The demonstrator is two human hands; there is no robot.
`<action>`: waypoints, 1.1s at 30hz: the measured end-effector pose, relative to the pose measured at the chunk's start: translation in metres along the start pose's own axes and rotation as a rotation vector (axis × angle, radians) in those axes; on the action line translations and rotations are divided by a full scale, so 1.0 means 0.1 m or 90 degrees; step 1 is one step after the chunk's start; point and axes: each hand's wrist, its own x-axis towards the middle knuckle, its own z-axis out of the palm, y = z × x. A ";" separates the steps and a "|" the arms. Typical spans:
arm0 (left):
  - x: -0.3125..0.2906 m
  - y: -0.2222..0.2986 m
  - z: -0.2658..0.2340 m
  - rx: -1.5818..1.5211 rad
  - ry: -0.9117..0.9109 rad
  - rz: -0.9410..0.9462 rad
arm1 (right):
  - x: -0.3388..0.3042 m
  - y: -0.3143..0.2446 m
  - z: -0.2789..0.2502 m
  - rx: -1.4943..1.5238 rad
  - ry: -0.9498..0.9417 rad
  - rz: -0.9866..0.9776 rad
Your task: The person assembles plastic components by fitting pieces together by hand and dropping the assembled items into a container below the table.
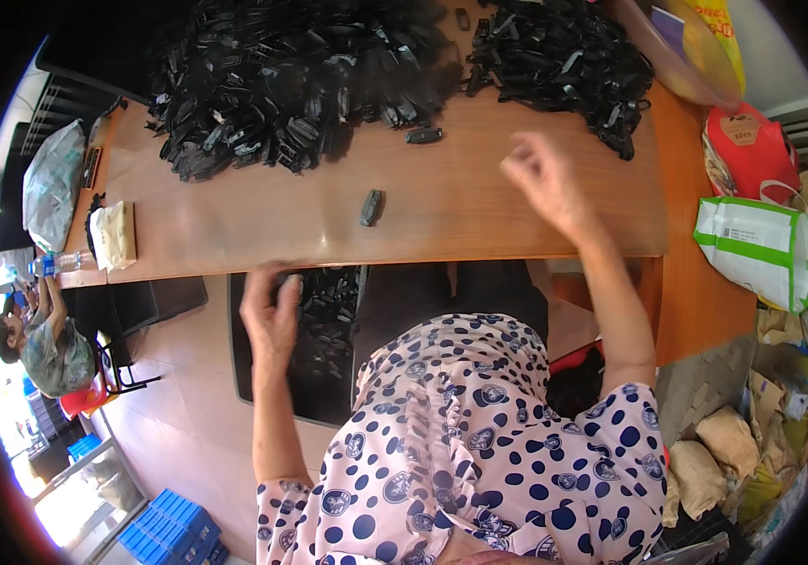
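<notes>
My left hand (270, 315) is just below the table's front edge, over a black bin (242, 344) of small dark parts. Its thumb and fingers stand apart; the dark gap between them shows no part clearly. Above the right side of the table, my right hand (545, 184) is blurred, its fingers partly curled, and whether they hold anything cannot be made out. A dark oblong casing, like a key fob shell (373, 207), lies alone on the table (263, 221) between the hands. A second such casing (424, 136) rests by the large heap.
A large heap of black parts (272, 94) covers the back left of the table; a smaller heap (564, 75) sits at the back right. Bags (757, 247) stand to the right. At far left is another person (54, 344); blue crates (173, 527) are on the floor.
</notes>
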 end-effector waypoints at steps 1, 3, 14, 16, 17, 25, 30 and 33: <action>-0.01 -0.06 -0.26 0.279 0.014 0.091 | 0.12 0.06 -0.12 -0.113 0.077 -0.067; -0.06 -0.03 -0.39 0.542 0.094 0.119 | 0.32 0.19 -0.24 -0.316 0.156 -0.141; 0.57 0.38 0.79 0.410 -0.114 0.240 | 0.69 0.24 -0.12 -0.577 0.216 -0.245; 0.54 0.38 0.88 0.380 -0.130 0.252 | 0.69 0.20 -0.12 -0.566 0.206 -0.261; 0.52 0.38 0.91 0.353 -0.150 0.265 | 0.67 0.18 -0.13 -0.535 0.183 -0.292; 0.47 0.15 0.86 -0.055 -0.122 0.068 | 0.65 0.08 0.08 -0.335 0.108 -0.357; 0.41 0.36 0.68 -0.479 -0.205 -0.227 | 0.51 0.04 0.19 0.746 -0.198 0.057; 0.33 0.37 0.70 -0.481 -0.199 -0.139 | 0.34 -0.21 0.36 0.824 -0.213 0.076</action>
